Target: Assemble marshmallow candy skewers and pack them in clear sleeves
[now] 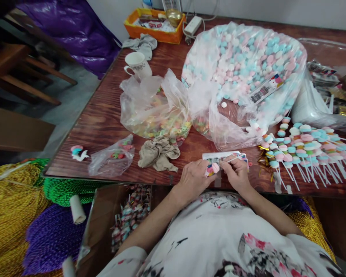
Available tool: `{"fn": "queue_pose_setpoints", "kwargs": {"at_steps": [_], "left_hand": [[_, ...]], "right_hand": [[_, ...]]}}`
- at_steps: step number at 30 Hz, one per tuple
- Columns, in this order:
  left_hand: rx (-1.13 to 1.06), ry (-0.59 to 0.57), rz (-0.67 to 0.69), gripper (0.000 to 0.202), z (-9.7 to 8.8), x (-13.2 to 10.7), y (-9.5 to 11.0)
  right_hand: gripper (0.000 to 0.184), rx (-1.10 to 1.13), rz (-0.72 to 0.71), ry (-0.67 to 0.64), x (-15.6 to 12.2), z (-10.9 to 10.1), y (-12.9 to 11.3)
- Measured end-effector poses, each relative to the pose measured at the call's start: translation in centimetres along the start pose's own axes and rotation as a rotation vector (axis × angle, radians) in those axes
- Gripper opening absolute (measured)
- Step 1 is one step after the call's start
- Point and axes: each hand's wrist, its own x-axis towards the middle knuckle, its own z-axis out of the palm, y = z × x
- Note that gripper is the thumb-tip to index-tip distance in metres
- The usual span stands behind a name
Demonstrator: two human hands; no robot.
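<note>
My left hand (192, 180) is closed at the front edge of the table, its fingers around a candy skewer (212, 168) whose pink and white pieces show. Close beside it, my right hand (237, 173) pinches a thin white stick (231, 159). Whether that stick belongs to the same skewer, I cannot tell. Printed cards or labels (242, 156) lie just beyond my fingers. To the right is a pile of candy skewers (308, 144) on white sticks, with gold ties (265, 154) at its left end.
Beyond my hands lie a large clear bag of pastel candies (248, 57) and a bag of gummy rings (161, 111). On the left are a crumpled cloth (158, 154), a small plastic bag (112, 157) and a mug (138, 65). An orange tray (155, 34) stands behind.
</note>
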Motion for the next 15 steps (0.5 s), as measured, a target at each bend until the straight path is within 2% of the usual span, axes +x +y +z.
{"fn": "queue_pose_setpoints", "kwargs": {"at_steps": [3,5,9,12,15], "left_hand": [[-0.014,-0.004,-0.011,0.028,0.0,0.0,-0.1],[-0.035,0.001,-0.022,0.026,0.1,-0.1,-0.1],[-0.088,-0.023,-0.045,0.026,0.2,-0.3,0.1],[-0.190,-0.118,-0.034,0.033,-0.7,-0.4,0.3],[-0.382,-0.279,0.014,0.041,-2.2,0.1,-0.1]], "right_hand": [[0.024,-0.067,-0.112,0.005,-0.5,0.3,-0.5],[0.024,-0.060,-0.138,-0.008,-0.7,0.4,-0.8],[0.024,0.092,-0.018,-0.059,-0.4,0.4,-1.0],[0.026,0.143,0.034,-0.102,-0.1,0.1,-0.7],[0.023,0.137,-0.054,-0.169,-0.2,-0.4,-0.3]]}}
